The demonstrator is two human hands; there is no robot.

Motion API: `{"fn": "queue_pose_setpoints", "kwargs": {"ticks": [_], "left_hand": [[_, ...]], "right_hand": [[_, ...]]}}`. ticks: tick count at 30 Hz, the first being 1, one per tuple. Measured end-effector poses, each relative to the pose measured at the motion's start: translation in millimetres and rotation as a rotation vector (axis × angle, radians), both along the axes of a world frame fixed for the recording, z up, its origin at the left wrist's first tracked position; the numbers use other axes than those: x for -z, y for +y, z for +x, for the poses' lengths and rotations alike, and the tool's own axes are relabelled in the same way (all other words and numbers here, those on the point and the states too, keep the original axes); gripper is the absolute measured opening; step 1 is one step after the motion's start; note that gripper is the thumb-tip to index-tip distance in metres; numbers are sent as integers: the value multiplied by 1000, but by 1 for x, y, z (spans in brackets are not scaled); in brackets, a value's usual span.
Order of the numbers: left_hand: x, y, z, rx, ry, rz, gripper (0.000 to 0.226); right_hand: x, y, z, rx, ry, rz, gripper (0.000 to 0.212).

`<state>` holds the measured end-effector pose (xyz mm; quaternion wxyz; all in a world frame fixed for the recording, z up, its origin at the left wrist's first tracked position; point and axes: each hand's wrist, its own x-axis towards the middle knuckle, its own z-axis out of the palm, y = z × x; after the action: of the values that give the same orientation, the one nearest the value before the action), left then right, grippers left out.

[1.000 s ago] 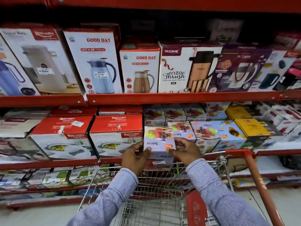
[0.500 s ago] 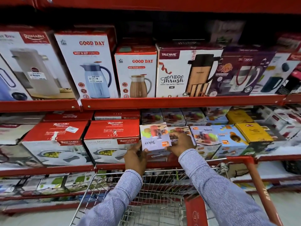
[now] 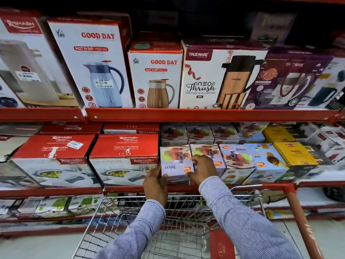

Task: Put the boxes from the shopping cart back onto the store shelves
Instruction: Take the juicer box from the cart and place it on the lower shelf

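Observation:
A small lilac juicer box (image 3: 175,161), its label upside down, rests on the middle red shelf (image 3: 56,191) between a red Rishabh casserole box (image 3: 124,152) and a row of matching juicer boxes (image 3: 237,156). My left hand (image 3: 155,184) grips its lower left corner. My right hand (image 3: 203,169) holds its right edge, fingers over the neighbouring box. The wire shopping cart (image 3: 149,230) stands just below my arms; the part of its basket that shows holds no boxes.
Tall flask and jug boxes (image 3: 156,75) fill the upper shelf (image 3: 205,114). Yellow boxes (image 3: 295,154) lie right of the juicers. The cart's red handle (image 3: 302,217) rises at the right. A lower shelf (image 3: 46,206) holds flat packs.
Both hands lifted the juicer box up from over the cart and pushed it forward onto the middle shelf beside the other juicer boxes. The camera moved closer to the shelf.

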<state>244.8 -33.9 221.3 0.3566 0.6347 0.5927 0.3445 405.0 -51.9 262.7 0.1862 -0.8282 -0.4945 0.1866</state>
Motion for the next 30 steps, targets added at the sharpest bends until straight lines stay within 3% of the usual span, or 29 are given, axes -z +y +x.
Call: {"fn": "queue_pose_setpoints", "kwargs": {"ticks": [4,8,14,18,22,26,30], "left_hand": [[-3,3,6,-59,-31,10,33],[-9,5,5,-55,-26,20,28],[-16,1,-5,170,178,223,31],[-22,5,-4,434,426,430,48],[-33,20,13,593,786,631,56],[-48,31,32,654,1149,616,44],[-47,42,43,594,1295,486,44]], "right_hand": [[4,0,-1,-91,-114,-24,46],[8,-1,-6,-144,-165,-34,50],[10,-3,-1,-209,-254,-56,53],[2,4,7,-296,-392,-66,73],[-6,29,18,-413,-479,-130,103],[-8,52,26,-489,-550,-197,109],[-8,62,27,-538,-577,-196,113]]}}
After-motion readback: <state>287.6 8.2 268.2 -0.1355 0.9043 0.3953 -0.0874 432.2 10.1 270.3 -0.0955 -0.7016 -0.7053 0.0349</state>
